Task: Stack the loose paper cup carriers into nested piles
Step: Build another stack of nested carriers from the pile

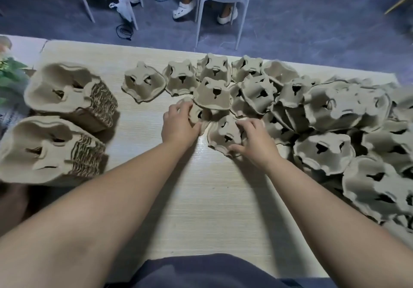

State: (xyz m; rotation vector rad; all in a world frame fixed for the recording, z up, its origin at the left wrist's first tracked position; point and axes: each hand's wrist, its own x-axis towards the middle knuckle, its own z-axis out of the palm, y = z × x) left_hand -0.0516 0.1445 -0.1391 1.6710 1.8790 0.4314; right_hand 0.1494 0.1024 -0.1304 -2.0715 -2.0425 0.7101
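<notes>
I'm mid-pickup: fingers of my left hand [178,126] curl round 1 paper cup carrier [197,114], my right hand [254,142] clamps a 2nd carrier [223,134] just right of them; next, I'd judge, nest both squarely.

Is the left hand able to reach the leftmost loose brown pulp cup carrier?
Probably yes: only bare pale wooden table lies between the left hand and that leftmost carrier, though it grips another carrier.

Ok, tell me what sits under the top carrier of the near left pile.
Under the top carrier, only the layered rims of nested carriers show, along its right side. Their cup wells are covered, so they cannot be counted.
</notes>
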